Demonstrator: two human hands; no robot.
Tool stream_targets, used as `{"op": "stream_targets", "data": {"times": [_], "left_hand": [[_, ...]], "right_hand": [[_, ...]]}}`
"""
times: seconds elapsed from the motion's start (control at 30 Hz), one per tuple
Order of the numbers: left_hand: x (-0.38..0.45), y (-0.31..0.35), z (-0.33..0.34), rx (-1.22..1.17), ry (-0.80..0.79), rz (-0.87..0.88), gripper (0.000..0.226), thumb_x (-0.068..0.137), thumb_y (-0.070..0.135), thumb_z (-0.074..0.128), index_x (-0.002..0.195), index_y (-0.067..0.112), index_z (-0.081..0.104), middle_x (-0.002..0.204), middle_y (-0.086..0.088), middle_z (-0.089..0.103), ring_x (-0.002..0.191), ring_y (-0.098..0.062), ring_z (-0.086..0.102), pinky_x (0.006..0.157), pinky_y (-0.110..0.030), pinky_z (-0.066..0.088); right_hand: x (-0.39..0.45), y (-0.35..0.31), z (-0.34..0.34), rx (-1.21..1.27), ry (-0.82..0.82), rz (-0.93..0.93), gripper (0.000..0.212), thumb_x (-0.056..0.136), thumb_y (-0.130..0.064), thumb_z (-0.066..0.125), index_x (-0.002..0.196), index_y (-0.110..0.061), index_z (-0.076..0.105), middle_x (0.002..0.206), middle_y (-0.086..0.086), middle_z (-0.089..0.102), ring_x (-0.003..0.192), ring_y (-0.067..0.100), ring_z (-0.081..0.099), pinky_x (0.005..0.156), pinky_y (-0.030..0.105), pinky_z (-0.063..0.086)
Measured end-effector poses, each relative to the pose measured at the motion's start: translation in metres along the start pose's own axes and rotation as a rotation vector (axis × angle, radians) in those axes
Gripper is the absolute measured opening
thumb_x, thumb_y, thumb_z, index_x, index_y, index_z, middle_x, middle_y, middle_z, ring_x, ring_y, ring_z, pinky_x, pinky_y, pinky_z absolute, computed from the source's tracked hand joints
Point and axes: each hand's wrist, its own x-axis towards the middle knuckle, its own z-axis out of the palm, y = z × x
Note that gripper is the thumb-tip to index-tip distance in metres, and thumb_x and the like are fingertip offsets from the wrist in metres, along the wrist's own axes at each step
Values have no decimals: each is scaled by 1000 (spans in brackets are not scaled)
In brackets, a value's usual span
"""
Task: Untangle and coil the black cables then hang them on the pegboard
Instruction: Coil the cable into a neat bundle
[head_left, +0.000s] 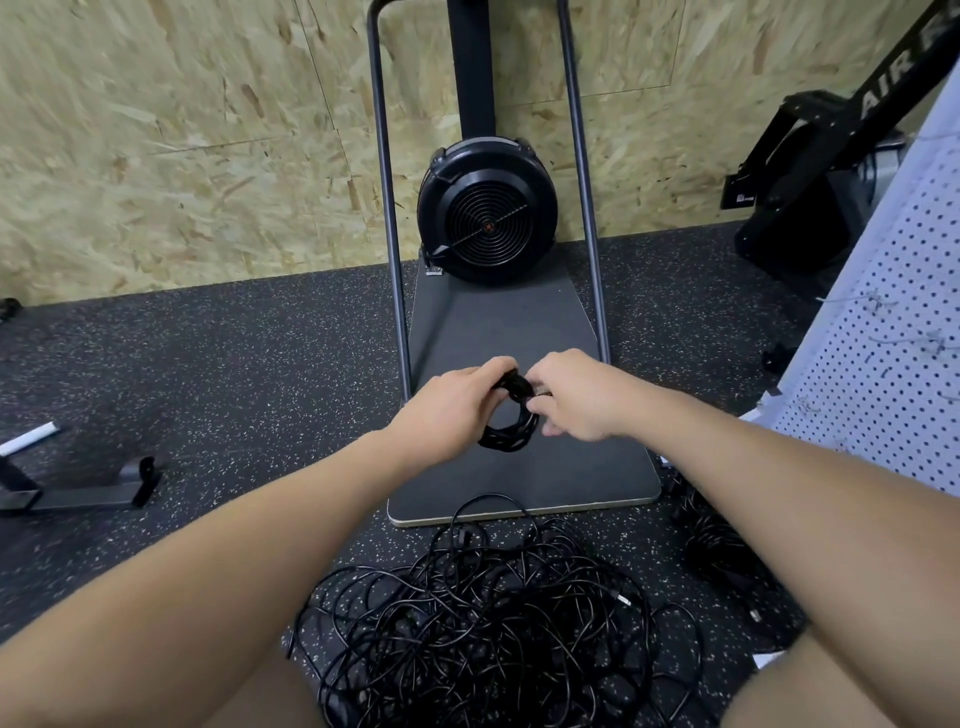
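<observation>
Even, soft indoor light from overhead, with no hard shadows. The chipboard wall (182, 130) smears with motion blur at upper left. Wide-angle distortion bows the frame rails (384, 208) and stretches the edges. Faint sheen on the floor cables (483, 613).

Far right: black slanted beam (904, 83) of an exercise machine, white capitals "AIR", then more letters cut off by the frame edge

Below it, a small black tag (742, 195) on the machine's side carries a white mark, too small to read

Fan housing (487, 210), far centre: small reddish emblem at the hub, not legible

No other readable text
</observation>
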Motion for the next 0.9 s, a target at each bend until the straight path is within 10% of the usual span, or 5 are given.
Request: {"op": "stream_targets", "data": {"times": [0.17, 0.37, 0.53, 0.73, 0.9], "left_hand": [[-6, -8, -13, -20, 5, 57, 29, 116, 37, 48, 144, 36, 47, 120, 8, 67, 99, -28, 64, 88, -45, 54], [-11, -12, -22, 54, 13, 112, 33, 116, 42, 46, 148, 35, 48, 118, 6, 63, 96, -27, 66, 87, -43, 54], [-14, 0, -21, -317, 47, 37, 23, 110, 25, 66, 132, 23, 60, 106, 18, 73, 86, -9, 68, 84, -29, 55], [-4, 23, -10, -522, 134, 20, 11, 112, 22, 63, 123, 20, 66, 106, 8, 75, 99, -17, 70, 92, -35, 55], [5, 23, -18, -595, 268, -61, 13, 112, 22, 61, 124, 19, 64, 94, 9, 71, 82, -13, 66, 79, -35, 52]], "right_hand": [[-16, -6, -20, -60, 20, -129, 27, 111, -24, 56, 86, -18, 63, 71, 1, 70, 66, 22, 63, 74, 45, 58], [-30, -6, -32, 262, -115, -225, 32, 111, -12, 53, 117, -29, 80, 76, 3, 76, 58, 10, 59, 62, 25, 51], [-29, 12, -22, 386, -58, -146, 42, 107, -5, 59, 141, -26, 69, 110, -1, 83, 98, 15, 80, 98, 39, 63], [-25, 0, -11, 345, -74, -60, 40, 98, -66, 64, 108, -28, 72, 101, -8, 79, 86, 10, 70, 81, 38, 55], [-20, -2, -5, 903, -38, -35, 26, 114, -28, 58, 131, -10, 63, 113, 12, 76, 112, 30, 78, 104, 50, 62]]}}
